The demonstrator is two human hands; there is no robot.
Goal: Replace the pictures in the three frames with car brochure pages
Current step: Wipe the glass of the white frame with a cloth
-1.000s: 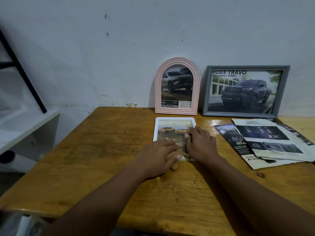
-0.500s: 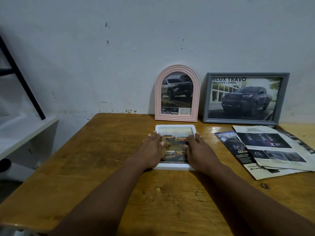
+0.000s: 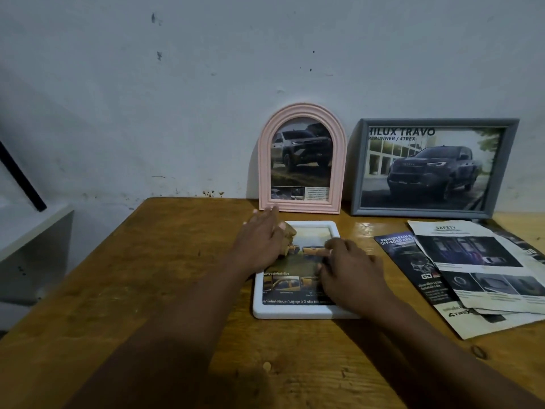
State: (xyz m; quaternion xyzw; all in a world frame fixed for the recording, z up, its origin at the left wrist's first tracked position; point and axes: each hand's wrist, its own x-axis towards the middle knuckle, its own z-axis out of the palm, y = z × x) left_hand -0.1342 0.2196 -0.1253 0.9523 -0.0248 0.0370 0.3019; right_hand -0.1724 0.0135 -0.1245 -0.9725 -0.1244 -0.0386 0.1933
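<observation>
A white frame (image 3: 295, 314) lies face up on the wooden table (image 3: 147, 276), with a yellow-car brochure page in it. My left hand (image 3: 259, 246) rests over its upper left corner, and a small tan piece (image 3: 288, 231) is tucked by the thumb. My right hand (image 3: 351, 276) lies flat on the frame's right half, fingers pressing on the page. Behind, a pink arched frame (image 3: 264, 160) and a grey frame (image 3: 358, 172) lean on the wall. Both show truck pages.
Loose brochure pages (image 3: 472, 261) are spread on the table to the right of the white frame. A white shelf (image 3: 29, 231) and a black slanted bar (image 3: 20, 178) stand at the left, beyond the table's edge.
My left hand has moved with the tan piece from the frame's near edge up to its far left corner. My right hand has slid down onto the frame's right side.
</observation>
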